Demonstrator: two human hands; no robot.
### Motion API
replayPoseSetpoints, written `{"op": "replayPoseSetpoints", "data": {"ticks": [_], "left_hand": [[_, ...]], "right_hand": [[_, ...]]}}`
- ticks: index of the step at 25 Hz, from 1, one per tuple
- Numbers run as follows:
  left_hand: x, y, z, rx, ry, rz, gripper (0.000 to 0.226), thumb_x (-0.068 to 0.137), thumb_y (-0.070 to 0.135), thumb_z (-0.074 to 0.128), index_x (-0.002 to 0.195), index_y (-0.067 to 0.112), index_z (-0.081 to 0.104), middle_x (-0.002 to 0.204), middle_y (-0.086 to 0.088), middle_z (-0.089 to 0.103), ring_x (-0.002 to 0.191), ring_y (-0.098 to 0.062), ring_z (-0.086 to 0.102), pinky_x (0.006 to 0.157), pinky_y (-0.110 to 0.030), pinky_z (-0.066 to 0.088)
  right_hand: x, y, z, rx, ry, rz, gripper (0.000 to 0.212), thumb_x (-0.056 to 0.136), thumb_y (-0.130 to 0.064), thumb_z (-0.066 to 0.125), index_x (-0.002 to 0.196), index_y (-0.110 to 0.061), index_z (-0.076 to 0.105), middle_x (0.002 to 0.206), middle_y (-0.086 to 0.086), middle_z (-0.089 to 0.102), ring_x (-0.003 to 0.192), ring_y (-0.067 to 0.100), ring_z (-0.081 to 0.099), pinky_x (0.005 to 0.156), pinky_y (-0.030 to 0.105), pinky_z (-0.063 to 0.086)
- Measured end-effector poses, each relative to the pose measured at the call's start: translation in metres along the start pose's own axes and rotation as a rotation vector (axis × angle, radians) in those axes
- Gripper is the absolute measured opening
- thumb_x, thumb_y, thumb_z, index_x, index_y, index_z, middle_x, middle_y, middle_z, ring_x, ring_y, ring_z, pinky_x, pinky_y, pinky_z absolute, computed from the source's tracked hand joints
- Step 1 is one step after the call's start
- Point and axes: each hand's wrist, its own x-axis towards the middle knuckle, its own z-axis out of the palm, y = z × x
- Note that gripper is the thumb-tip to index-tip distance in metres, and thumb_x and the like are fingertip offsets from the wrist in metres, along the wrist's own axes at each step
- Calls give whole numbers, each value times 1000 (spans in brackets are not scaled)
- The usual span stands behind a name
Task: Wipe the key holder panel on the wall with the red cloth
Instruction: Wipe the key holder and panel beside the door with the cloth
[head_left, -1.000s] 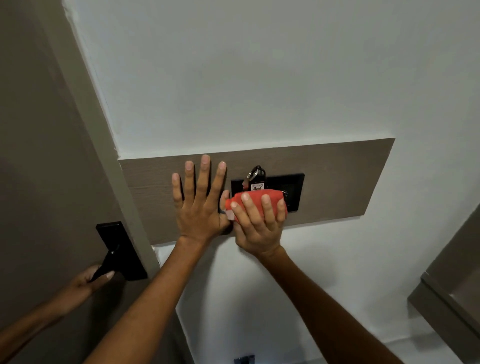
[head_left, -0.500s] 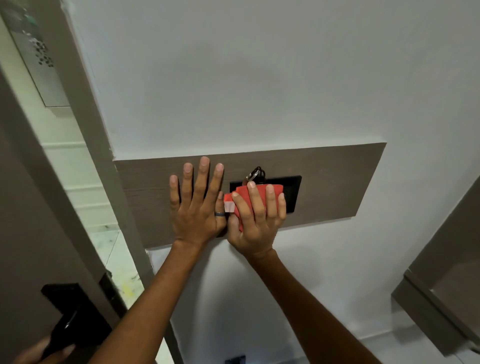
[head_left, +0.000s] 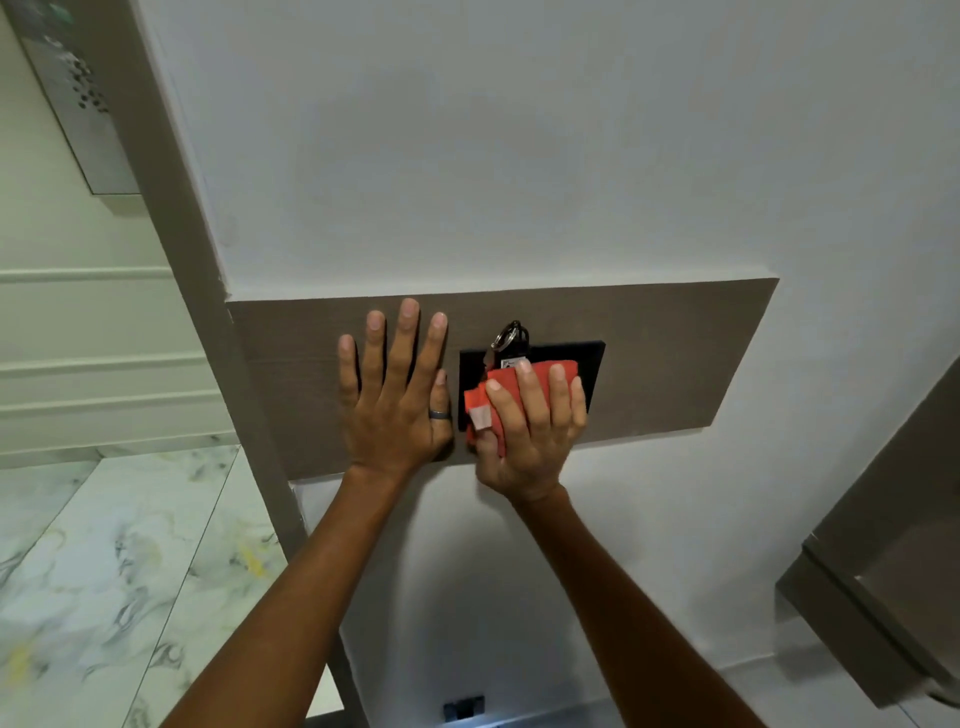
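Observation:
A black key holder panel (head_left: 592, 364) is set in a brown wooden strip (head_left: 675, 353) on the white wall. A key ring with a tagged key (head_left: 511, 335) sticks out of its top edge. My right hand (head_left: 530, 431) presses a folded red cloth (head_left: 511, 389) flat against the panel's lower middle, covering most of it. My left hand (head_left: 395, 395) lies flat on the wooden strip just left of the panel, fingers spread, a ring on the thumb, holding nothing.
A door frame (head_left: 208, 322) runs down the left. Beyond it lie a marbled tile floor (head_left: 104, 571) and a metal plate (head_left: 78, 104) on the far wall. A brown cabinet (head_left: 893, 561) juts in at the right. A small black door stop (head_left: 465, 707) sits low on the wall.
The door at the left has swung open out of view, along with another person's hand on its handle. My right hand and the cloth shifted slightly down over the panel.

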Motion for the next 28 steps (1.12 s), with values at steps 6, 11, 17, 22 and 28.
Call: {"op": "replayPoseSetpoints", "data": {"ticks": [6, 11, 17, 22, 28], "left_hand": [[-3, -2, 1, -3, 20, -4, 60, 109, 32, 35, 167, 22, 25, 176, -3, 8, 164, -27, 3, 134, -48, 2], [0, 0, -1, -10, 1, -4, 60, 109, 32, 35, 166, 21, 24, 176, -2, 7, 164, -25, 1, 134, -48, 2], [-2, 1, -1, 0, 15, -14, 60, 107, 31, 38, 166, 20, 28, 175, -3, 12, 164, -27, 4, 134, -49, 4], [-5, -1, 2, 18, 0, -12, 61, 108, 32, 37, 167, 21, 24, 176, -3, 9, 164, -27, 3, 134, -49, 3], [-4, 2, 2, 28, 18, -49, 60, 109, 34, 35, 167, 24, 25, 176, 0, 8, 164, -26, 3, 134, -49, 3]], "right_hand": [[6, 18, -6, -16, -38, -135, 46, 106, -44, 43, 145, -25, 56, 156, 6, 50, 162, 30, 30, 130, 52, 28], [3, 10, -9, 68, -11, 69, 40, 108, -40, 46, 142, -22, 57, 148, 11, 57, 161, 30, 32, 129, 55, 29], [22, 38, -13, -3, -32, 272, 47, 109, -42, 36, 150, -28, 54, 159, 4, 53, 161, 32, 33, 132, 52, 22], [13, 67, -24, 33, -98, -74, 46, 110, -42, 36, 147, -22, 54, 152, 10, 55, 159, 34, 33, 132, 54, 26], [24, 33, -7, 55, -38, 271, 42, 109, -40, 43, 146, -27, 60, 159, 3, 55, 157, 36, 39, 131, 55, 25]]}}
